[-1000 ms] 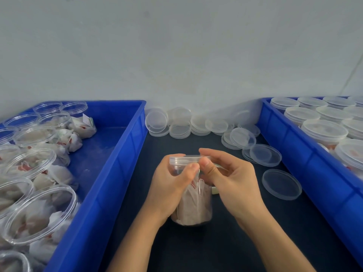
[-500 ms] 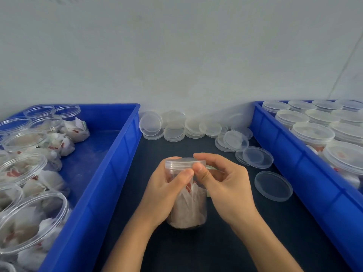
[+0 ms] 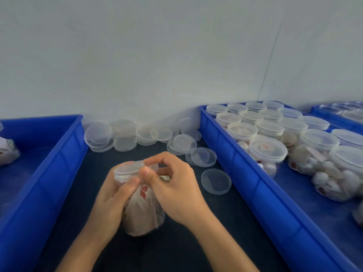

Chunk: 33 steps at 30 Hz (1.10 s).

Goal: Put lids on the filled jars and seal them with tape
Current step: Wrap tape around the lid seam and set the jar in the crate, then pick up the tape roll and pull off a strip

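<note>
A clear plastic jar [image 3: 141, 214] filled with white wrapped packets stands on the dark table [image 3: 176, 248] between two blue crates. A clear lid [image 3: 127, 170] sits on its mouth. My left hand [image 3: 110, 205] grips the jar's left side, thumb near the lid's rim. My right hand [image 3: 174, 189] curls round the lid's right edge, thumb and forefinger pinching at the rim. No tape is plainly visible; a small pale thing shows behind my right fingers, too hidden to name.
Loose clear lids [image 3: 121, 138] are heaped along the wall, and one lid [image 3: 215, 183] lies to the right of my hands. The right blue crate [image 3: 255, 185] holds several lidded jars. The left blue crate [image 3: 49, 173] shows a wrapped packet [image 3: 7, 154].
The view has swung right and nearer, so the left crate's open jars have left the frame. Both hands stay on the jar and lid, the right fingers shifting slightly along the rim.
</note>
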### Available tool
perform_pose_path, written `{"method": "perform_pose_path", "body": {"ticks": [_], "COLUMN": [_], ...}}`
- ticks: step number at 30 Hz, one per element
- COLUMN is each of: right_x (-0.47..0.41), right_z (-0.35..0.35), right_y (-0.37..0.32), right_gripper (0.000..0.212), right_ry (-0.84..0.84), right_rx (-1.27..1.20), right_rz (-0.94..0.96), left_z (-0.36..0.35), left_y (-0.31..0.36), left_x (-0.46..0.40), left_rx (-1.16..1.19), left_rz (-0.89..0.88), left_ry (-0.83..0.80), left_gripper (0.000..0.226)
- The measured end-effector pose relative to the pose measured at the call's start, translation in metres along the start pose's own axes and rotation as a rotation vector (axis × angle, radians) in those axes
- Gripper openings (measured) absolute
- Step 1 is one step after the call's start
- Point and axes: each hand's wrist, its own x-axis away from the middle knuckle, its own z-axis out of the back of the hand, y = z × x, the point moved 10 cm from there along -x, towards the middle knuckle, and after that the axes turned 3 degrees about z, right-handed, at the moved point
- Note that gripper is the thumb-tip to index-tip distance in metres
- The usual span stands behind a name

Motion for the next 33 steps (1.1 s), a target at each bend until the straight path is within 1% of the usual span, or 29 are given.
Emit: {"method": "perform_pose_path", "body": {"ticks": [3, 6, 9, 11, 13, 14, 16, 19, 20, 22, 23, 24, 26, 28, 31, 33], "right_x": [0.0, -0.003, -0.006, -0.009, -0.01, -0.01, -0.01, -0.012, -0.013, -0.016, -0.018, -0.02, -0.022, -0.022, -0.022, -0.025], "right_z": [0.013, 0.023, 0.03, 0.042, 0.061, 0.072, 0.096, 0.141, 0.157, 0.189, 0.203, 0.218, 0.247, 0.275, 0.314, 0.33], "right_y": [-0.013, -0.022, -0.032, -0.044, -0.059, -0.067, -0.086, -0.12, -0.133, -0.156, -0.164, -0.17, -0.175, -0.171, -0.153, -0.135], "right_gripper": [0.017, 0.038, 0.054, 0.058, 0.056, 0.056, 0.058, 0.059, 0.059, 0.06, 0.062, 0.064, 0.071, 0.074, 0.071, 0.069], "right_ry": [-0.026, -0.052, -0.097, -0.086, -0.03, 0.0, 0.062, 0.198, 0.251, 0.339, 0.368, 0.386, 0.41, 0.444, 0.479, 0.472], "right_rx": [0.079, 0.291, 0.487, 0.555, 0.59, 0.611, 0.655, 0.698, 0.718, 0.794, 0.844, 0.898, 1.047, 1.198, 1.289, 1.334], "right_rz": [0.007, -0.017, -0.017, 0.003, 0.023, 0.036, 0.063, 0.115, 0.132, 0.159, 0.161, 0.151, 0.105, 0.037, -0.046, -0.094], "left_z": [-0.014, -0.041, -0.071, -0.086, -0.101, -0.109, -0.129, -0.16, -0.174, -0.2, -0.213, -0.228, -0.266, -0.299, -0.34, -0.362], "left_y": [0.006, 0.022, 0.024, 0.03, 0.039, 0.049, 0.077, 0.122, 0.135, 0.154, 0.161, 0.166, 0.171, 0.171, 0.163, 0.15], "left_x": [0.0, 0.0, -0.011, -0.017, -0.018, -0.016, -0.012, -0.013, -0.014, -0.021, -0.027, -0.033, -0.048, -0.058, -0.067, -0.071], "left_rx": [-0.015, -0.093, -0.07, -0.043, -0.012, -0.037, -0.09, -0.14, -0.17, -0.298, -0.354, -0.374, -0.312, -0.267, -0.268, -0.327], "left_rz": [-0.027, -0.114, -0.138, -0.16, -0.169, -0.189, -0.252, -0.344, -0.382, -0.425, -0.424, -0.409, -0.364, -0.356, -0.36, -0.341], "left_ry": [0.007, -0.043, -0.103, -0.099, -0.109, -0.124, -0.163, -0.169, -0.17, -0.113, -0.08, -0.083, -0.188, -0.251, -0.312, -0.368], "left_gripper": [0.053, 0.056, 0.075, 0.085, 0.081, 0.077, 0.066, 0.044, 0.041, 0.052, 0.06, 0.064, 0.055, 0.046, 0.056, 0.054]}}
